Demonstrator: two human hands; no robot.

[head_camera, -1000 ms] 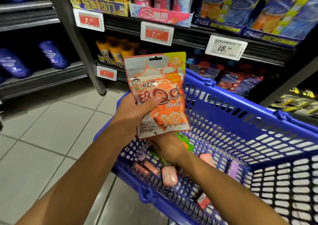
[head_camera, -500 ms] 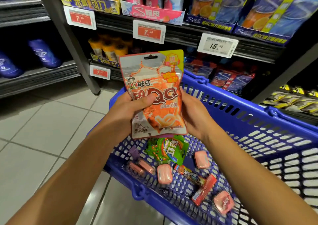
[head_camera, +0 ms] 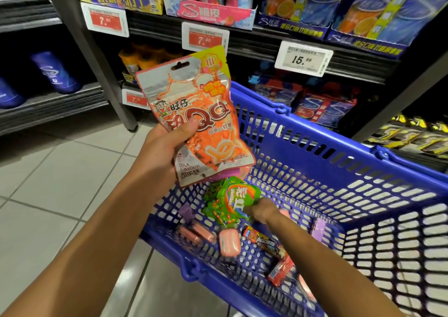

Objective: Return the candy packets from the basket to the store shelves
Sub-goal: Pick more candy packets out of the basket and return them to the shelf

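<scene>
Left hand [head_camera: 164, 147] clamped on orange packet [head_camera: 201, 120], right hand [head_camera: 263, 210] pinching green packet [head_camera: 232, 200].

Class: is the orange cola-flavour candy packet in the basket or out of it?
Out. The left hand holds the orange packet up above the blue basket, thumb across its front.

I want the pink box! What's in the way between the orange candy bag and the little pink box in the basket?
In the head view, the green Skittles packet lies between the orange candy bag and the pink box, with the right hand pinching it.
</scene>
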